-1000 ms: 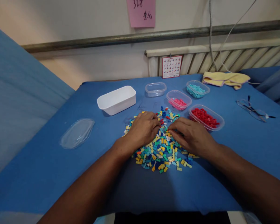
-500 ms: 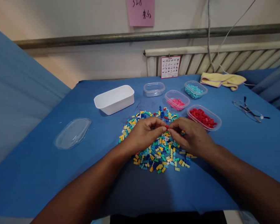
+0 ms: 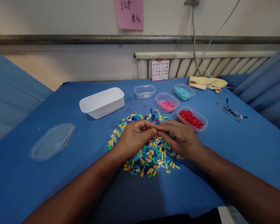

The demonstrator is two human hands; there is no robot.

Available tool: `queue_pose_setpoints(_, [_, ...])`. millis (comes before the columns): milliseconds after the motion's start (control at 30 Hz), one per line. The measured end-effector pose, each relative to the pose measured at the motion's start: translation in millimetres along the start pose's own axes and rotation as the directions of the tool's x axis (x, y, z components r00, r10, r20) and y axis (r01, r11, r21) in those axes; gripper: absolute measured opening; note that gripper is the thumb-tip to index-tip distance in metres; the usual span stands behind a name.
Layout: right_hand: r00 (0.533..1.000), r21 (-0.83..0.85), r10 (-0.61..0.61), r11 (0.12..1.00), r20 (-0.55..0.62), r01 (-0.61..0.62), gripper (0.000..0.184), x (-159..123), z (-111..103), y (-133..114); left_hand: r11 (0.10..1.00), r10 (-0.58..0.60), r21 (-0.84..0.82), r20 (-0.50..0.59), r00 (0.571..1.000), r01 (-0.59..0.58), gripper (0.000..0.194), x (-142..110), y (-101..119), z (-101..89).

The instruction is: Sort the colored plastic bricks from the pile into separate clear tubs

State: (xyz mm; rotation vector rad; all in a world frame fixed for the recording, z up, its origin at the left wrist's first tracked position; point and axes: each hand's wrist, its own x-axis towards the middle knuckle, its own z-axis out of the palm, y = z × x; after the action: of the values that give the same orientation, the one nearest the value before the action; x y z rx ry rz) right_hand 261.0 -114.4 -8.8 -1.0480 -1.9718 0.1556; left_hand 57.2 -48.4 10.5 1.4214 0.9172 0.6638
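Note:
My left hand (image 3: 135,137) and my right hand (image 3: 179,138) meet fingertip to fingertip just above a heap of small coloured bricks (image 3: 142,160) on the blue tablecloth (image 3: 235,146). Both hands are closed in a pinch at the same spot. The piece between the fingers is hidden by them. Right behind my right hand stands a clear tub of red bricks (image 3: 192,119). Further back are a tub of pink bricks (image 3: 166,104) and a tub of turquoise bricks (image 3: 184,91).
An empty clear tub (image 3: 144,91) and a white rectangular bin (image 3: 102,102) stand at the back. A clear lid (image 3: 52,141) lies at the left. Glasses (image 3: 231,111) and a yellow cloth (image 3: 207,83) lie at the right. A radiator (image 3: 224,63) runs along the wall.
My hands lifted off the heap and came together, pinching a small red brick half a second ago. Now the fingers cover it. The camera has shifted, so everything sits further left.

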Motion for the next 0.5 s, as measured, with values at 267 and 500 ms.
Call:
queue_pose_setpoints(267, [1.000, 0.004, 0.017, 1.000, 0.009, -0.017, 0.013, 5, -11, -9, 0.999, -0.009, -0.046, 0.062, 0.998, 0.012, 0.020, -3, 3, 2.3])
queue_pose_setpoints(500, [0.978, -0.408, 0.198, 0.889, -0.062, -0.206, 0.011, 2, -65, 29, 0.943, 0.235, 0.267, -0.110, 0.966, -0.199, 0.023, 0, 1, -14.2])
